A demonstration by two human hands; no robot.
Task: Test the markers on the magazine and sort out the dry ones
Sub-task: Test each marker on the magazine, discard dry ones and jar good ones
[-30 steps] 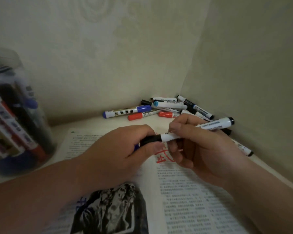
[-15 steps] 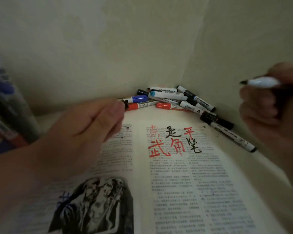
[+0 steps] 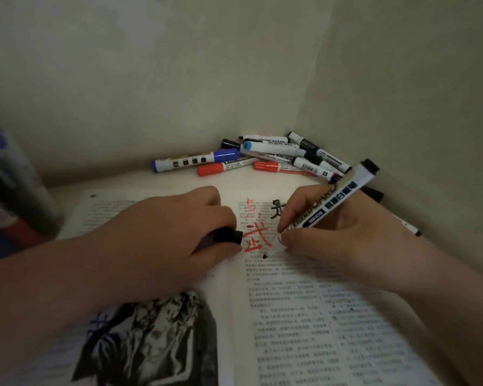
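Observation:
An open magazine point(image 3: 290, 316) lies in front of me, with red and black characters drawn at the top of its right page. My right hand point(image 3: 346, 240) grips an uncapped white whiteboard marker point(image 3: 329, 204) like a pen, its black tip touching the right page just under the red writing. My left hand point(image 3: 162, 238) rests on the left page and holds the black cap point(image 3: 227, 235) between thumb and fingers. A pile of capped markers point(image 3: 268, 158) in blue, red and black lies in the wall corner beyond the magazine.
A clear container point(image 3: 9, 196) full of markers stands blurred at the far left. Two walls meet close behind the pile. One more marker point(image 3: 407, 227) lies along the right wall, partly hidden by my right hand.
My right hand came down from the upper right and set the marker tip on the page. My left hand moved right and lowered onto the left page with the cap.

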